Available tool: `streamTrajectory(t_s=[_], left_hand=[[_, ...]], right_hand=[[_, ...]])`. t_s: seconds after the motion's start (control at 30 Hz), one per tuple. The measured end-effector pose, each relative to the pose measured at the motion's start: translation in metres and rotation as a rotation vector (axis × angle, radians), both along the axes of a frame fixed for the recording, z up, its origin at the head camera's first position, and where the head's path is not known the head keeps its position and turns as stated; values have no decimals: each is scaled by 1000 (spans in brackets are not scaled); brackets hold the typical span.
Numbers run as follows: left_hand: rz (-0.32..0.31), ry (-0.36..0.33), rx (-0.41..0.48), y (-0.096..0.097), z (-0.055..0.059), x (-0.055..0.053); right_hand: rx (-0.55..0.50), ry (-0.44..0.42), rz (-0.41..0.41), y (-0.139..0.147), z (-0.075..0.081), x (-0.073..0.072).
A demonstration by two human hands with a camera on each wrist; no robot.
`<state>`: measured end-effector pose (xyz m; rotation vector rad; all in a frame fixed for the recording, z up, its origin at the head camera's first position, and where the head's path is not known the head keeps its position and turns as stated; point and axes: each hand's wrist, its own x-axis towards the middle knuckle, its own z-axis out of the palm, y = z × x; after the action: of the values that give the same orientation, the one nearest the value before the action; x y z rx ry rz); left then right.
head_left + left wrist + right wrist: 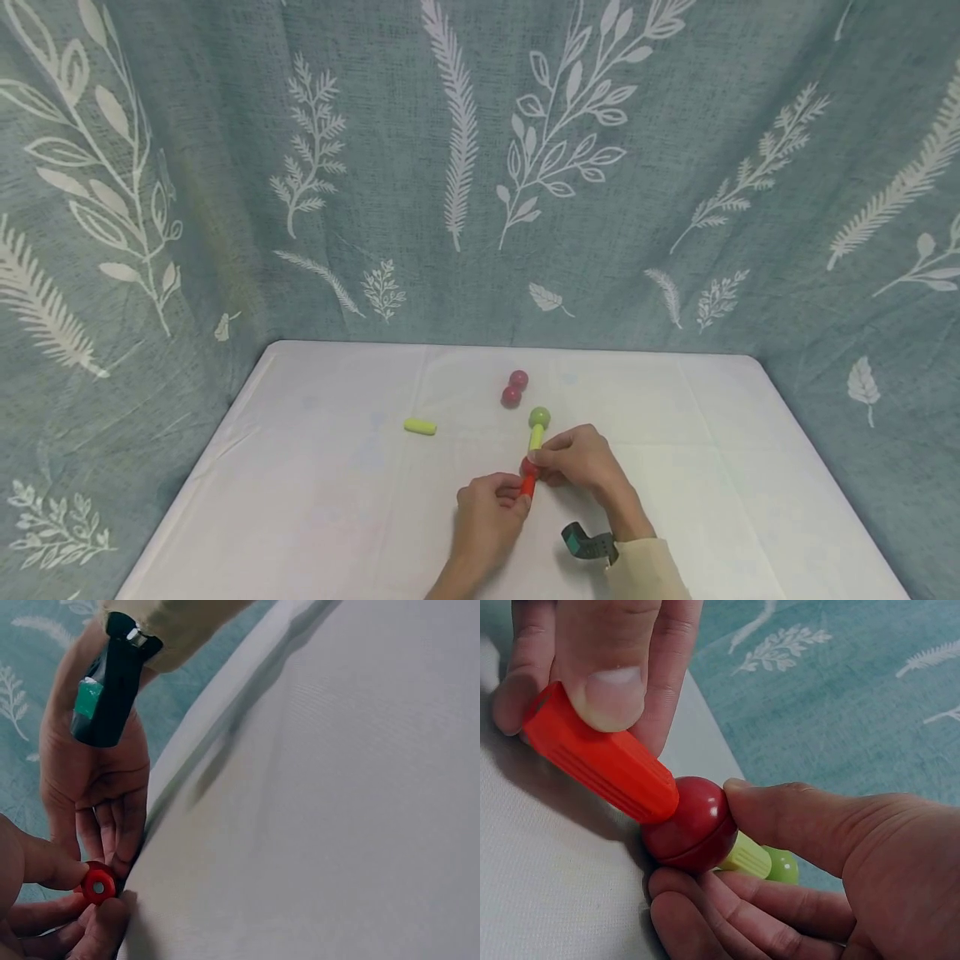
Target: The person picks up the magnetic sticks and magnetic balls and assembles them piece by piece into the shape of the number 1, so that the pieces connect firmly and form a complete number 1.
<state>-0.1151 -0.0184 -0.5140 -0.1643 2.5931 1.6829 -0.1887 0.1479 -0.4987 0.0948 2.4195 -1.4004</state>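
Note:
A red rod (604,769) is pinched between the thumb and fingers of my left hand (487,510). One end of it meets a red ball (690,825), which my right hand (583,460) holds between thumb and fingers. From the ball's far side a yellow-green rod (536,438) runs on to a green ball (539,417), all in one line. In the left wrist view the red rod (99,887) shows end-on, with a hole in its middle.
Two dark red balls, a nearer one (512,397) and a farther one (519,380), touch beyond the line. A loose yellow-green rod (420,427) lies to its left. A white cloth covers the table (315,467); a patterned blue-green curtain (480,167) hangs around it.

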Motion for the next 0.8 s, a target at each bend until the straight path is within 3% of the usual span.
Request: streamTrajectory(t_s=[0.43,0.8], left_hand=[[34,19,-1,-1,-1,2],[51,-31,50,0,-1,1]], right_hand=[[-19,8,3,-1,-1,0],[-14,14,-11,1,-2,1]])
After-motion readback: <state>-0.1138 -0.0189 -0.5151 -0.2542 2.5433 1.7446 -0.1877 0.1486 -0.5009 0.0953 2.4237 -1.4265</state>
